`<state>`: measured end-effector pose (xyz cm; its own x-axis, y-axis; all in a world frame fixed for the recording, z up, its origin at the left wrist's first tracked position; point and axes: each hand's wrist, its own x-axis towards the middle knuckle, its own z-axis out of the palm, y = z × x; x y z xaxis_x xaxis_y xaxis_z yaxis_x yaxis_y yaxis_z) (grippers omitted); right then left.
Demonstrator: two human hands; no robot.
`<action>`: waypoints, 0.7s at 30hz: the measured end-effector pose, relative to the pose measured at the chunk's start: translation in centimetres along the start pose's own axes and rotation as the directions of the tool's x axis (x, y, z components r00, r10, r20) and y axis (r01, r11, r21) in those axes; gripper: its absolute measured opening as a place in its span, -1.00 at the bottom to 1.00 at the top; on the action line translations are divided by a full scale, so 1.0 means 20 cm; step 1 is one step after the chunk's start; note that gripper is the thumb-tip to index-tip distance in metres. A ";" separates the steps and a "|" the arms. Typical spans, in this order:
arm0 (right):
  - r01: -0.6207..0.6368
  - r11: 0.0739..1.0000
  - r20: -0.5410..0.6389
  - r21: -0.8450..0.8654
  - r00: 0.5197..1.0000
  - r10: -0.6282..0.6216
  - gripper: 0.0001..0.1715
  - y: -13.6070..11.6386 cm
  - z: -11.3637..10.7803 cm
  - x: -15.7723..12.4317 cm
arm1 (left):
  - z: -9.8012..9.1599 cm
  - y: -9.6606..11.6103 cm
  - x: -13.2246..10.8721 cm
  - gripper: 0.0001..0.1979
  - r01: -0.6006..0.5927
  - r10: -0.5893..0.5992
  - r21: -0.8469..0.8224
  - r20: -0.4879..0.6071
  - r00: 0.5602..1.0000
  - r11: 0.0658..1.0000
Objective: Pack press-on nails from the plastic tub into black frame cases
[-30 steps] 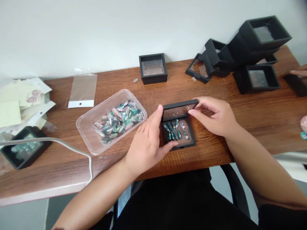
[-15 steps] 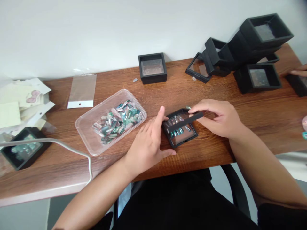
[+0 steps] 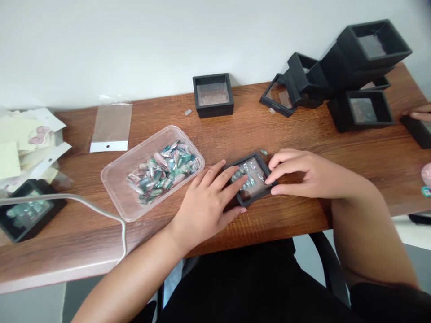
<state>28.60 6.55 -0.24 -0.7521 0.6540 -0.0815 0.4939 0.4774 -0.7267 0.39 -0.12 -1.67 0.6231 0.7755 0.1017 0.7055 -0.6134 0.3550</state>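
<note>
A shallow black display case (image 3: 257, 197) with a clear window lies closed on the wooden table in front of me. Through the window I see several glossy teal and silver press-on nails (image 3: 251, 179), partly hidden by fingers. My left hand (image 3: 208, 199) rests over the case's left side, fingers spread across the top and thumb by its near edge. At the right edge, my right hand (image 3: 296, 172) has thumb and fingertips closed on the frame. One loose greenish nail (image 3: 264, 152) lies just beyond the case.
A clear plastic tub (image 3: 112, 179) of mixed nails stands left. Another black case (image 3: 213, 110) sits by the wall, with stacked cases (image 3: 357, 67) at the right. Left are a clear bag (image 3: 111, 125), cards (image 3: 23, 134), a filled case (image 3: 30, 224) and a cable (image 3: 101, 207). Another person's hand (image 3: 420, 112) is at far right.
The raised lid has come down flat onto the case. My left fingers have moved onto its top, and my right hand has lowered to the right edge.
</note>
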 end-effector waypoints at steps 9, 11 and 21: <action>0.029 0.999 0.040 0.033 0.999 -0.030 -0.78 0.01 0.04 0.02 | -0.01 0.01 0.00 -0.53 -0.008 0.007 -0.010 -0.007 1.000 1.000; 0.031 1.000 0.047 0.002 0.998 -0.031 -0.77 0.00 0.04 0.03 | -0.01 0.01 0.00 -0.54 -0.009 0.009 -0.009 -0.003 1.000 1.000; -0.029 0.996 0.093 -0.087 0.995 0.037 -0.74 -0.04 0.08 0.00 | 0.02 0.06 -0.01 -0.63 0.011 -0.009 0.038 -0.045 0.999 0.999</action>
<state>27.50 5.32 -0.68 -0.7705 0.6141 -0.1710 0.5514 0.5075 -0.6621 1.22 -1.01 -1.68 0.6011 0.7868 0.1399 0.7244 -0.6104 0.3204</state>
